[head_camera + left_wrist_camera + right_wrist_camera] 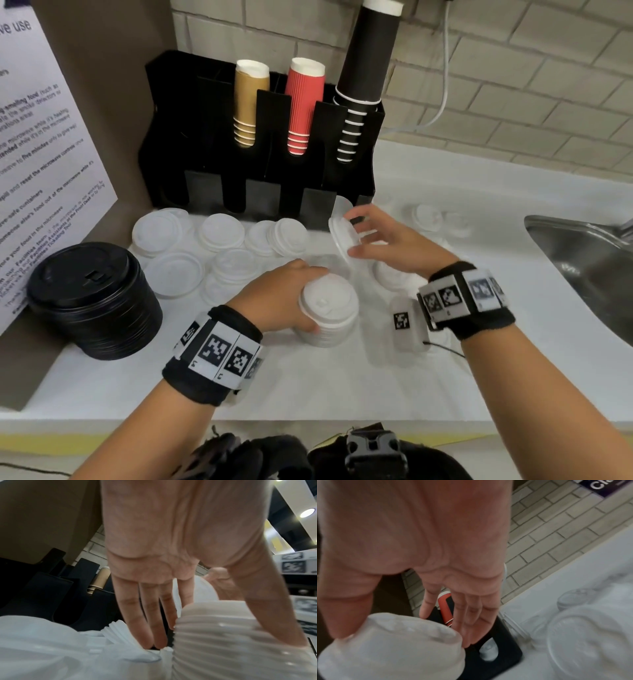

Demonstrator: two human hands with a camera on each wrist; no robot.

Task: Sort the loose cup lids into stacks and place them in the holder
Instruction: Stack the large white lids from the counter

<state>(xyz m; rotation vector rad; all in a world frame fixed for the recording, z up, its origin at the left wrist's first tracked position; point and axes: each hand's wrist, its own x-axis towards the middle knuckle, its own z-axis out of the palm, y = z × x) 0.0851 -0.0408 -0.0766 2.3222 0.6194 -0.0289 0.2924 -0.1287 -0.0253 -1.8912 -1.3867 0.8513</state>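
Observation:
My left hand (294, 298) grips a tall stack of white lids (329, 311) standing on the counter, thumb on the near side and fingers on the far side. The left wrist view shows that ribbed stack (240, 662) between thumb and fingers of the left hand (236, 634). My right hand (358, 234) holds a short, tilted stack of white lids (339, 233) just in front of the black holder (260, 192). In the right wrist view the right hand (406, 628) pinches these lids (385, 655). Several loose white lids (222, 229) lie before the holder.
A stack of black lids (92, 298) sits at the left by a poster board. Gold, red and black cups (363, 68) stand in the holder's rear slots. More lids (428, 216) lie to the right, near the steel sink (589, 267). A tagged white device (404, 322) lies under my right wrist.

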